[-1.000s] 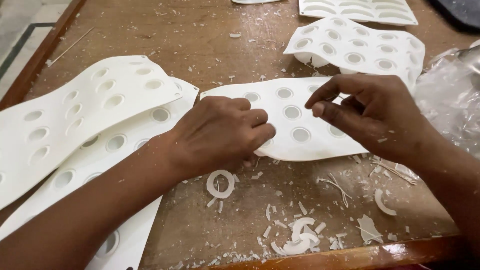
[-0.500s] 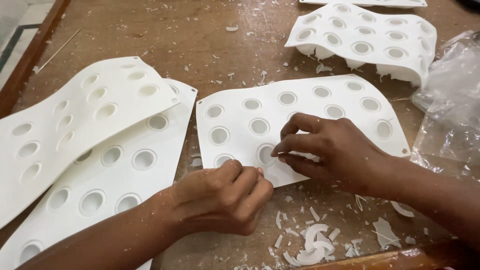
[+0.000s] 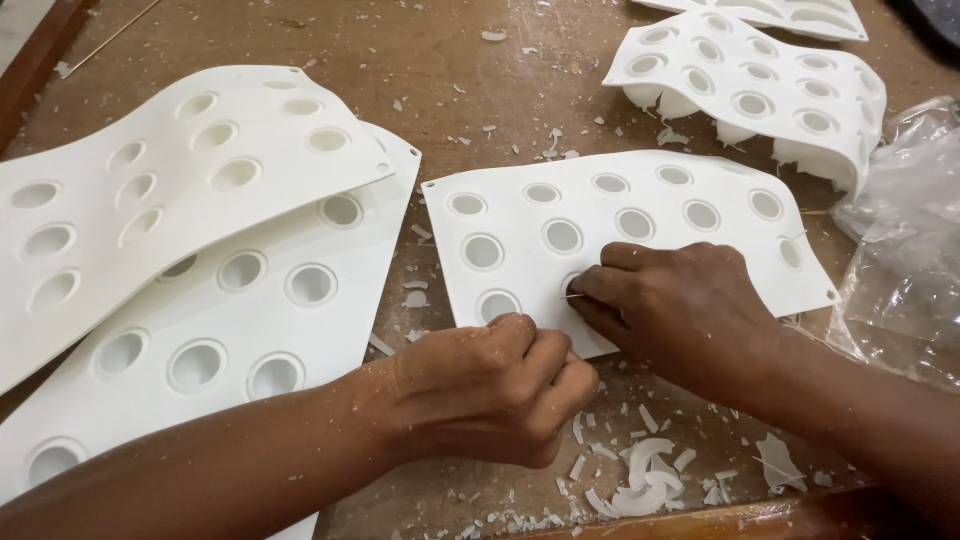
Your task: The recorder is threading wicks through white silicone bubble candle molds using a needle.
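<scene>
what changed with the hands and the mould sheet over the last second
The left hand slid off the white mould sheet to its near edge, fist closed. The right hand, raised and pinching a second ago, came down onto the sheet, fingertips at a front-row cavity. The stacked sheets at left, the far sheet, the plastic bag and the trimmings stayed put.

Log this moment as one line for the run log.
left hand: fist at sheet's near edge | right hand: fingers pinching at a cavity | white mould sheet: flat on table | scraps: near edge
</scene>
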